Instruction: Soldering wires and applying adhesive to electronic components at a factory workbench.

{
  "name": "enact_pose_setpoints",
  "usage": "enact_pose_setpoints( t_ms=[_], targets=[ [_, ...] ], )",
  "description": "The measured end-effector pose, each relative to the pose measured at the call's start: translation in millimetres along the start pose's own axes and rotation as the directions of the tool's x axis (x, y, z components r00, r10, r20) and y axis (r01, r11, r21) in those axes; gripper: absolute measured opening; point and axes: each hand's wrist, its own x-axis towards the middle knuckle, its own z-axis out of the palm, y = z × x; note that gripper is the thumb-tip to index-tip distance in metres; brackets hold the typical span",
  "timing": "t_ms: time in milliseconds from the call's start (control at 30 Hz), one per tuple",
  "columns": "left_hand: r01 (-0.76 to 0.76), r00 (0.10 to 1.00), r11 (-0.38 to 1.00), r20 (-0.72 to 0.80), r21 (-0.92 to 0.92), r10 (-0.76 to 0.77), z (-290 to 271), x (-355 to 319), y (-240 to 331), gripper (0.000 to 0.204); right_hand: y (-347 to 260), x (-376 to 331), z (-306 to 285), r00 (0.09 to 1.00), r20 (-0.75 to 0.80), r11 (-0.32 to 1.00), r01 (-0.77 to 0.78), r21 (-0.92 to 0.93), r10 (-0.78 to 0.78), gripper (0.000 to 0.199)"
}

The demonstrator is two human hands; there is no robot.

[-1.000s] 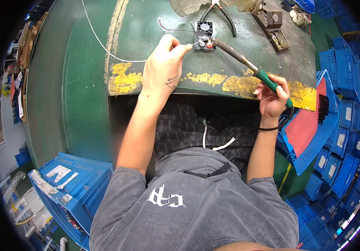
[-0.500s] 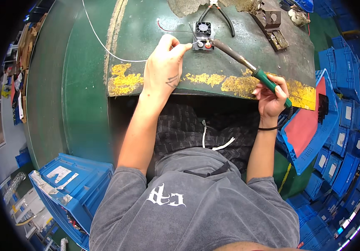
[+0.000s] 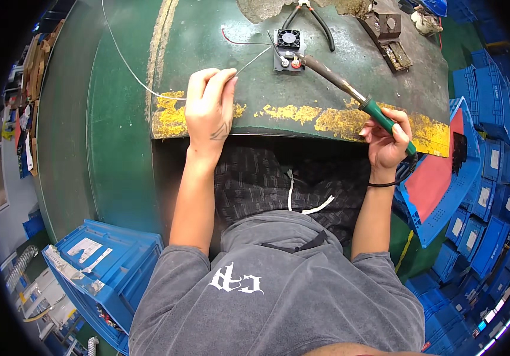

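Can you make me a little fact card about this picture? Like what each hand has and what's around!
Left hand: pinching a thin pale wire
Right hand: holding a soldering iron by its green handle
Iron's tip: beside the red-ringed terminal; touching or not, hard to tell
Small part: black fan above two terminals
Nearby tool: pliers with dark handles
Surface: worn green bench, yellow along its near edge
Left side: blue crate
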Motion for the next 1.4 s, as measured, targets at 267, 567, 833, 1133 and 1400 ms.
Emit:
enact_pose_setpoints(
  t_ms=[267,567,833,1133,1400],
  targets=[
    [0.005,0.999,0.994,-0.031,-0.108,-0.009,7,-23,-4,0.022,0,1,-2,1.0,0.03,1.0,0.001,0.029,-0.001,0.038],
    [-0.058,0.998,0.995,-0.023,0.078,0.06,1,-16,-4,0.014,0,-1,-3,1.0,-0.016,1.0,-0.005,0.022,0.005,0.037],
    [0.027,1.0,0.998,-0.011,0.063,-0.026,4,-20,-7,0.019,1,-2,-2,0.999,-0.034,1.0,0.001,0.011,-0.001,0.037],
    [0.135,0.99,0.988,-0.023,-0.079,-0.137,7,-19,-5,0.025,1,-2,-2,1.0,-0.025,0.998,0.001,0.066,0.0,0.038],
    [0.126,0.992,0.992,0.013,-0.028,-0.126,5,-16,-2,0.024,2,-3,-2,1.0,-0.017,0.999,0.017,0.046,-0.016,0.038]
  ],
)
